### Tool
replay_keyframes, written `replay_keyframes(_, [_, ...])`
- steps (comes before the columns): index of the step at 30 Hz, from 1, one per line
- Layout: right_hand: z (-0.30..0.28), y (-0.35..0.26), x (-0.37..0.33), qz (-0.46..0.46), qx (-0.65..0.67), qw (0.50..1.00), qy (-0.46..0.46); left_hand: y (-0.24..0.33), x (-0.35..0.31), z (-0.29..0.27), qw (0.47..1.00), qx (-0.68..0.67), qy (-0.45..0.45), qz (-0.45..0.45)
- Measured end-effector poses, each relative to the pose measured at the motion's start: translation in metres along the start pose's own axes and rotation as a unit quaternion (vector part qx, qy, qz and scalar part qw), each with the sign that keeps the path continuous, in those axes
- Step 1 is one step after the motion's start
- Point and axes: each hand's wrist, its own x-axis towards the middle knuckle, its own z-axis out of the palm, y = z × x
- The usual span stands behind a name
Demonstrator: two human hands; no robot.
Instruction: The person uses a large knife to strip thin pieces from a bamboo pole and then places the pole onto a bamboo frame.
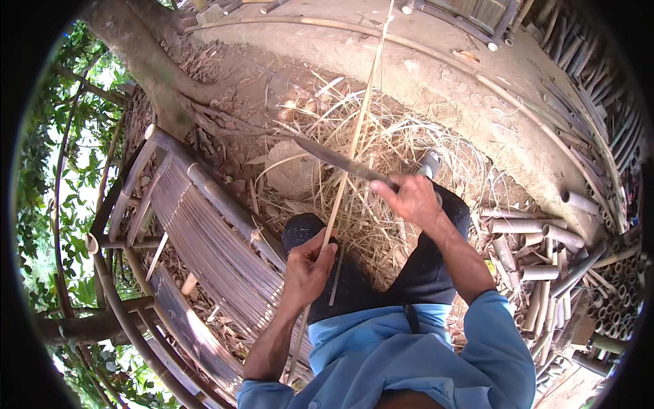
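Note:
A long, thin bamboo strip (357,129) slants from near my left side up past the top of the view. My left hand (310,267) pinches it above my left knee. In my right hand (411,198) is the handle of a long-bladed knife (327,154), its dark blade pointing up and left. The blade crosses the strip ahead of my knees; whether its edge touches the strip I cannot tell. A narrow pale sliver (336,276) hangs below my left hand over my dark trousers.
A slatted bamboo bench (204,218) stands at my left. Pale shavings (409,143) cover the ground ahead. Cut bamboo pieces (528,225) lie in a pile at right, with stacked tubes (613,307) beyond. A tree trunk (146,61) rises at the far left.

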Motion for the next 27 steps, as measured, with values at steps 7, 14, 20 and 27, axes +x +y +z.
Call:
replay_keyframes(7, [0.014,-0.01,-0.012,-0.115,-0.035,0.993,-0.018,-0.005,-0.023,-0.006,0.999,-0.022,-0.015,-0.029])
replay_keyframes(14, [0.007,0.01,0.018,-0.099,-0.058,0.993,-0.007,-0.006,-0.06,-0.025,0.999,-0.004,0.011,-0.053])
replay_keyframes(20, [-0.055,0.211,0.118,-0.158,-0.528,0.826,0.115,0.01,-0.143,-0.032,0.988,0.077,-0.022,-0.133])
replay_keyframes(27, [-0.085,0.101,0.109,0.183,-0.012,0.981,0.058,0.007,-0.165,-0.044,0.968,0.009,-0.004,-0.252])
